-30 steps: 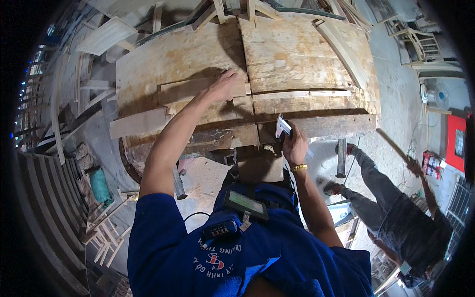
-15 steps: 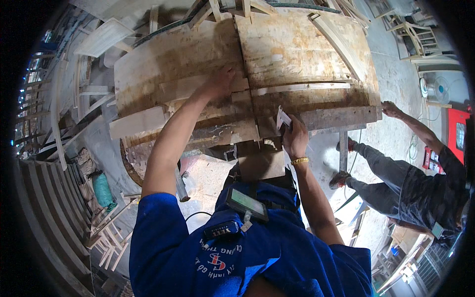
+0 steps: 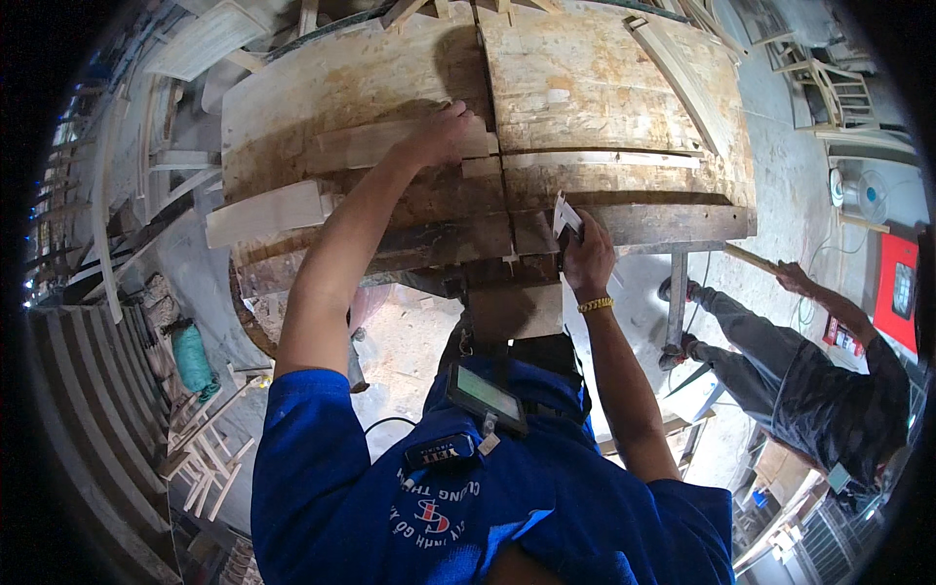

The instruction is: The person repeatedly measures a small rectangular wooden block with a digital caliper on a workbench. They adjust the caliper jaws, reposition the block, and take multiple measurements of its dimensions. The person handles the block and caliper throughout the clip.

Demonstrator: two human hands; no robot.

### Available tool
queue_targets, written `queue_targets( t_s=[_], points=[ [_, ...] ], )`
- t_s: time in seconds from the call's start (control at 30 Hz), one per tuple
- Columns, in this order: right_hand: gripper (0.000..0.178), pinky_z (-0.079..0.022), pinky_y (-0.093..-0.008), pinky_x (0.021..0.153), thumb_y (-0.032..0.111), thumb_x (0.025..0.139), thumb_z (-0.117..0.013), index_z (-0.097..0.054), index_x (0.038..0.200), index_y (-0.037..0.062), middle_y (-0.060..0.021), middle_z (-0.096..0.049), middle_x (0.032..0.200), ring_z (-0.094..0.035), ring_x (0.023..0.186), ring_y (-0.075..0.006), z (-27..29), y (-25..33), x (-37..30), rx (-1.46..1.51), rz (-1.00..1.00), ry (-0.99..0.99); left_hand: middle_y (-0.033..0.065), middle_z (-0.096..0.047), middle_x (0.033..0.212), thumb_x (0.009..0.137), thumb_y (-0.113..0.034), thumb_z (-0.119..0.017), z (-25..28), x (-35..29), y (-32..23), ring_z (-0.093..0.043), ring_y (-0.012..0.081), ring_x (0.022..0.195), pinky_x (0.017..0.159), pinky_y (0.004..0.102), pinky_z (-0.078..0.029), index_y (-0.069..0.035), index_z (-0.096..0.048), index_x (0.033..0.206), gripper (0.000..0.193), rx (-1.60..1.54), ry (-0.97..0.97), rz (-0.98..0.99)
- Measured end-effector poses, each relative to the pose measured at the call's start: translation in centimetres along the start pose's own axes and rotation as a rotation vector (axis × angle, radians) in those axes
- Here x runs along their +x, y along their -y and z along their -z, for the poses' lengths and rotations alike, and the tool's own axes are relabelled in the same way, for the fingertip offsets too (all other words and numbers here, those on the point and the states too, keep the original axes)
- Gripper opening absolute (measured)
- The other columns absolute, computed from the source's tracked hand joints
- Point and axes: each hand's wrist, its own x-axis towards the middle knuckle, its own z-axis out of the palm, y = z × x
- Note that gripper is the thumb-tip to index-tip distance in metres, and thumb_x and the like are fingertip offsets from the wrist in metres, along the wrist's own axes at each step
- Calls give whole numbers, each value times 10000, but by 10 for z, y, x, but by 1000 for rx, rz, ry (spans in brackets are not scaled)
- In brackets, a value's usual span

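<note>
head view: right fingers (image 3: 595,226) clamped on caliper (image 3: 565,216), tip forward; left fingers (image 3: 458,117), closure unclear, by crosswise board (image 3: 361,144)

Co-worker's hand (image 3: 795,280) farther from the bench (image 3: 682,223) than 0.5 s ago, stick (image 3: 751,258) visible again

Biggest open lane on the broad stained wooden table (image 3: 595,117) is mid right half — a hand could slide through there easily. Long pale diagonal wooden slats (image 3: 680,88) fence it off on the right, and a thin whitish wooden strip (image 3: 604,159) lies across the near side. Left half's tighter: bare left forearm (image 3: 356,219) slants over the front, left hand (image 3: 447,134) at the flat pale wooden board (image 3: 356,146).
</note>
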Motion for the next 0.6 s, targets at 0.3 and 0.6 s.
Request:
queue_targets(
  t_s=[0.3,0.6],
  points=[
    [319,-472,-446,785,86,791,-589,-593,1110,73,-172,-642,922,-607,865,-366,5,2,0,27,6,38,277,-415,1291,559,-57,-823,-6,3,0,-391,364,1247,1053,370,-354,119,-426,1246,813,-105,52,104],
    [342,-472,-452,785,76,782,-565,-591,1123,65,-180,-638,916,-601,860,-378,5,3,-2,52,-34,51,217,-423,1236,508,-77,-829,-6,0,2,-401,356,1187,1030,386,-363,74,-457,1222,819,-82,30,106]
  ],
)
